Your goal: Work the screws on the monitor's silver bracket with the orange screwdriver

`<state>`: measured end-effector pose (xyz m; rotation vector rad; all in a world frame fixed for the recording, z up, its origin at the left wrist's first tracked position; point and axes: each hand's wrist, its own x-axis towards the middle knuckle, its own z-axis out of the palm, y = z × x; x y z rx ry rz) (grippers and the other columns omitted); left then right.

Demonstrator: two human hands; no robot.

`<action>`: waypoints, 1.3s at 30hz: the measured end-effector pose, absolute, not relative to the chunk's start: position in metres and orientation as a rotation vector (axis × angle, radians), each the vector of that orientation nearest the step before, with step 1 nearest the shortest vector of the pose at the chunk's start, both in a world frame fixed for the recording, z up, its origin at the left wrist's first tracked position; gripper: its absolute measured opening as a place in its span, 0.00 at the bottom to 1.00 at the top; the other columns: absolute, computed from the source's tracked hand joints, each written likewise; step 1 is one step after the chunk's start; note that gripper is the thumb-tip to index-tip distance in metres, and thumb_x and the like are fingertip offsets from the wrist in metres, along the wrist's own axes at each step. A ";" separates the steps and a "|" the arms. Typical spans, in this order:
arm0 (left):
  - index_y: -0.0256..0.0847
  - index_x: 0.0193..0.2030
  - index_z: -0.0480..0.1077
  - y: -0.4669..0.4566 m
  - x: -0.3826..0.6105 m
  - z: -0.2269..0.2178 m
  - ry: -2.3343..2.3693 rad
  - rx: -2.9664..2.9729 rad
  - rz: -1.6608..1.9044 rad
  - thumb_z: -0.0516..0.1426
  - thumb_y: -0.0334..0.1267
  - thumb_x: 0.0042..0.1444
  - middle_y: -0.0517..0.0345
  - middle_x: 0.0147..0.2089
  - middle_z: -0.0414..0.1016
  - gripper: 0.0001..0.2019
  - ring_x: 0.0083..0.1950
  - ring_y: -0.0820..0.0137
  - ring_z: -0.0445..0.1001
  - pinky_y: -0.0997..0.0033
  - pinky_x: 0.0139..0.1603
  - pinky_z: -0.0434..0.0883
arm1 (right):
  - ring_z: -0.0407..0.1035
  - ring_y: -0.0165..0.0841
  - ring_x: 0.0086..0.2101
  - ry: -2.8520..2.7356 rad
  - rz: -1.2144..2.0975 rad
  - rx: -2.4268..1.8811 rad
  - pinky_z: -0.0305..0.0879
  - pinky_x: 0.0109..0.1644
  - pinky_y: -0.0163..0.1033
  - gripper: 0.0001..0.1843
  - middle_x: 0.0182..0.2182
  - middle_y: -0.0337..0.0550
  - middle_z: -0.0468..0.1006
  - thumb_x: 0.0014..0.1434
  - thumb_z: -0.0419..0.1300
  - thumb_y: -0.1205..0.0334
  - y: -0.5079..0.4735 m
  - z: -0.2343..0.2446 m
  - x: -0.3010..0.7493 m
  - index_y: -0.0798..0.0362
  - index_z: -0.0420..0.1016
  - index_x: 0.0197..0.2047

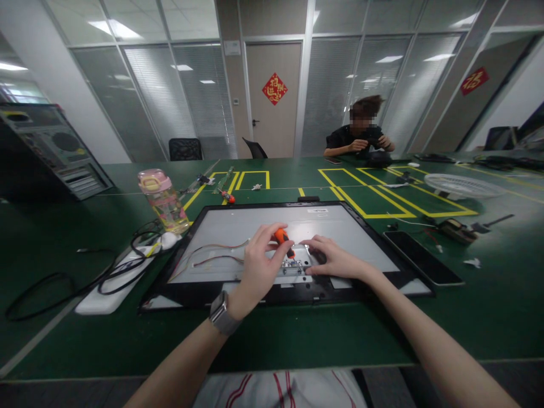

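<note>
My left hand (pixel 264 258), with a watch on its wrist, grips an orange and black screwdriver (pixel 282 237). The tool slants down toward a small metal bracket (pixel 293 264). This bracket sits near the front middle of a flat grey panel with a black frame (pixel 361 235), which looks like the back of a screen. At the bracket's right side rests my right hand (pixel 334 259), thumb and fingers curved around its edge. Whether those fingers pinch anything small is hidden. Thin coloured wires (pixel 212 249) run across the panel on the left.
Left of the panel lie a white power strip (pixel 104 292) with black cables and a pink-lidded bottle (pixel 161 195). On the right are a black phone (pixel 420 258) and a dark tool (pixel 457 229). Another person (pixel 359 133) sits across the green table (pixel 297 340).
</note>
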<state>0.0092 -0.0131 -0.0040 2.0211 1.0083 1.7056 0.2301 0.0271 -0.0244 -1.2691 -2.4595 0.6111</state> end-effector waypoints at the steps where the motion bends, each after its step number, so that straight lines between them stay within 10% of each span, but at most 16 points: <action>1: 0.43 0.49 0.72 -0.013 0.010 -0.004 1.005 2.024 1.707 0.59 0.37 0.60 0.56 0.42 0.73 0.11 0.40 0.72 0.75 0.78 0.34 0.78 | 0.66 0.44 0.45 -2.460 0.607 -1.272 0.61 0.51 0.51 0.34 0.43 0.46 0.69 0.52 0.67 0.49 0.027 -0.025 0.230 0.45 0.66 0.61; 12: 0.42 0.53 0.67 -0.003 -0.014 0.012 0.959 1.515 1.940 0.53 0.39 0.63 0.56 0.41 0.70 0.13 0.31 0.76 0.73 0.77 0.30 0.75 | 0.66 0.43 0.47 -2.351 0.661 -1.233 0.62 0.55 0.52 0.37 0.47 0.49 0.68 0.55 0.65 0.48 0.024 -0.025 0.228 0.48 0.62 0.64; 20: 0.39 0.36 0.67 0.006 -0.050 0.028 1.043 1.189 2.158 0.53 0.38 0.59 0.68 0.24 0.59 0.05 0.17 0.83 0.53 0.85 0.14 0.51 | 0.67 0.37 0.40 -2.342 0.448 -0.838 0.67 0.45 0.42 0.10 0.37 0.45 0.70 0.64 0.59 0.61 0.006 -0.029 0.187 0.48 0.80 0.46; 32: 0.39 0.36 0.68 0.005 -0.043 0.016 1.138 1.347 2.089 0.52 0.40 0.63 0.66 0.25 0.59 0.08 0.21 0.79 0.56 0.80 0.19 0.54 | 0.63 0.37 0.36 -2.619 -0.233 -0.729 0.63 0.38 0.41 0.08 0.35 0.48 0.71 0.65 0.57 0.67 0.001 -0.035 0.167 0.53 0.78 0.42; 39: 0.40 0.37 0.69 0.005 -0.044 0.014 1.137 1.389 2.084 0.51 0.40 0.63 0.65 0.25 0.59 0.09 0.21 0.78 0.56 0.79 0.20 0.55 | 0.72 0.35 0.39 -2.368 0.354 -0.728 0.71 0.44 0.41 0.09 0.39 0.48 0.78 0.67 0.52 0.68 -0.003 -0.025 0.186 0.53 0.74 0.45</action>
